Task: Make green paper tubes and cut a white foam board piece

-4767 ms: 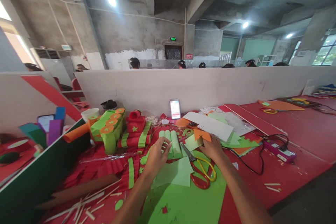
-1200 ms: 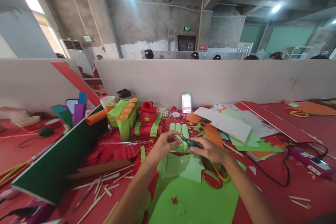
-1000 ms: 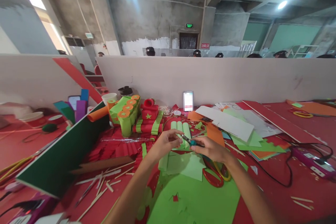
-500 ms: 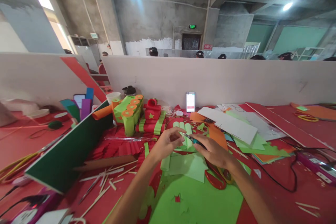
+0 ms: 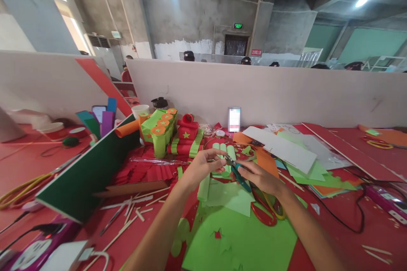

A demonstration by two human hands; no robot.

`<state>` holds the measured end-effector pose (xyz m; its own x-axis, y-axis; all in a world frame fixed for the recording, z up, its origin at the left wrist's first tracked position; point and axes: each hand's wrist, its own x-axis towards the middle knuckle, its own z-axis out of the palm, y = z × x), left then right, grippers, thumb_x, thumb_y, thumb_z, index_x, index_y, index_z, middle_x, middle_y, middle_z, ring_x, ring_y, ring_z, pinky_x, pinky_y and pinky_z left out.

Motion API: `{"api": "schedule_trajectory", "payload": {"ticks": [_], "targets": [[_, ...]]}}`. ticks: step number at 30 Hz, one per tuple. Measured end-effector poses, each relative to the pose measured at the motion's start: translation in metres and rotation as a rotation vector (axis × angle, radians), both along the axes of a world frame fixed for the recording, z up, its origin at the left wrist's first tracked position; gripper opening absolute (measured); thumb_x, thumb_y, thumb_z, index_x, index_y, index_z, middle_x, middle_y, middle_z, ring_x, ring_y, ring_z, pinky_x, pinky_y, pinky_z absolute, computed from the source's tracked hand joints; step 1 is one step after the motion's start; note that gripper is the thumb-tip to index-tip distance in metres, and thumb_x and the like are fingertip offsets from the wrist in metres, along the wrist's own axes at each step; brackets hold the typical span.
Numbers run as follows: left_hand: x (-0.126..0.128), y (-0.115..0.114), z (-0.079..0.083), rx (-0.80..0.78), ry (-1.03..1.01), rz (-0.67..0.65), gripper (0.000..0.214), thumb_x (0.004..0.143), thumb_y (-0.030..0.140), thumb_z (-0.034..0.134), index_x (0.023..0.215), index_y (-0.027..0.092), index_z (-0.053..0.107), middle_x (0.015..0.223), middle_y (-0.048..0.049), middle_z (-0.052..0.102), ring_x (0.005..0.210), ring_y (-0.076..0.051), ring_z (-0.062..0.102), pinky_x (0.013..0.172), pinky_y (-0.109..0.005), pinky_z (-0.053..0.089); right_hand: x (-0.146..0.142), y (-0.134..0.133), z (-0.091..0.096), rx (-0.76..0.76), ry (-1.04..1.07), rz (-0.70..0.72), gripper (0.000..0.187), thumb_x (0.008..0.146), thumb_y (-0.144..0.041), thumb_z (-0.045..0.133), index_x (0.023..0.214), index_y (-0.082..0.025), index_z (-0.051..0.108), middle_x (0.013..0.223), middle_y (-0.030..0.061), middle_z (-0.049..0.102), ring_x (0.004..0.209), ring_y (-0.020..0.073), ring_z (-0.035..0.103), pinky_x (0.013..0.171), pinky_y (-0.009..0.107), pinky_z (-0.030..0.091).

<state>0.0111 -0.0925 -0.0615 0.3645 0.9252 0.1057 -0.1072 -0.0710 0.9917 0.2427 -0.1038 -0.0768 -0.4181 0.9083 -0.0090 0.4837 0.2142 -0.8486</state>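
Observation:
My right hand (image 5: 259, 176) grips a pair of pliers (image 5: 240, 175) with teal handles, and their metal jaws point up and left. Close to the jaw tips, my left hand (image 5: 206, 165) has thumb and fingers pinched together; whatever lies between them is too small to make out. Behind and below the hands are several pale green paper rolls (image 5: 231, 151). A sheet of light green paper (image 5: 233, 197) lies beneath, overlapping a larger bright green sheet (image 5: 244, 241). Under my right wrist rest red-handled scissors (image 5: 263, 214), partly covered by the arm.
Green and orange paper models (image 5: 160, 129) stand at the back left, beside red rolls with green bands (image 5: 185, 148). A dark green board (image 5: 82, 182) leans on the left. Wooden sticks (image 5: 127, 214) lie scattered. A phone (image 5: 234, 119) stands at the partition. Power strips (image 5: 386, 203) sit at both sides.
The pliers have turned in my right hand, so their teal handles now show more and hang lower. My left hand stays pinched by the jaws. The view has shifted slightly.

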Motion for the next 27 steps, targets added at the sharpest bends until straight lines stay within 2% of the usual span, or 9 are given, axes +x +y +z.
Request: {"api": "schedule_trajectory", "payload": {"ticks": [4, 10, 15, 23, 27], "targets": [[-0.0007, -0.0004, 0.0005, -0.009, 0.007, -0.006, 0.042, 0.073, 0.038, 0.078, 0.107, 0.014, 0.069, 0.070, -0.0012, 0.063, 0.065, -0.015, 0.064, 0.066, -0.028, 0.055, 0.0013, 0.0000, -0.0011, 0.029, 0.012, 0.024, 0.053, 0.091, -0.063, 0.048, 0.132, -0.032, 0.060, 0.133, 0.0061, 0.061, 0.129, 0.0364, 0.048, 0.103, 0.049, 0.045], [-0.0004, 0.0014, -0.0021, -0.019, 0.003, -0.012, 0.043, 0.072, 0.038, 0.079, 0.108, 0.015, 0.069, 0.070, -0.0006, 0.062, 0.065, -0.014, 0.063, 0.067, -0.027, 0.054, 0.0023, 0.0006, -0.0035, 0.034, -0.027, 0.011, 0.056, 0.090, -0.064, 0.048, 0.135, -0.032, 0.057, 0.139, 0.0062, 0.057, 0.133, 0.0375, 0.044, 0.105, 0.051, 0.042], [0.0000, 0.0000, -0.0013, -0.019, 0.012, -0.002, 0.043, 0.072, 0.039, 0.079, 0.106, 0.015, 0.070, 0.071, 0.0000, 0.060, 0.066, -0.014, 0.063, 0.067, -0.027, 0.054, 0.0018, -0.0026, -0.0004, 0.041, -0.035, -0.009, 0.056, 0.090, -0.064, 0.048, 0.135, -0.032, 0.057, 0.141, 0.0060, 0.056, 0.133, 0.0374, 0.044, 0.105, 0.051, 0.042], [-0.0004, -0.0021, 0.0006, -0.005, 0.019, -0.003, 0.039, 0.072, 0.038, 0.079, 0.104, 0.017, 0.070, 0.074, 0.0008, 0.058, 0.067, -0.015, 0.064, 0.067, -0.028, 0.054, 0.0054, 0.0029, -0.0054, 0.001, -0.028, -0.012, 0.056, 0.089, -0.064, 0.051, 0.135, -0.033, 0.057, 0.141, 0.0054, 0.055, 0.133, 0.0375, 0.045, 0.103, 0.051, 0.043], [-0.0007, -0.0010, 0.0003, -0.017, 0.008, -0.008, 0.039, 0.072, 0.039, 0.079, 0.103, 0.016, 0.070, 0.072, 0.0015, 0.058, 0.066, -0.013, 0.063, 0.067, -0.026, 0.053, 0.0034, 0.0009, -0.0015, -0.004, -0.022, 0.025, 0.056, 0.089, -0.064, 0.050, 0.133, -0.031, 0.059, 0.136, 0.0065, 0.059, 0.130, 0.0366, 0.048, 0.104, 0.050, 0.042]]}}
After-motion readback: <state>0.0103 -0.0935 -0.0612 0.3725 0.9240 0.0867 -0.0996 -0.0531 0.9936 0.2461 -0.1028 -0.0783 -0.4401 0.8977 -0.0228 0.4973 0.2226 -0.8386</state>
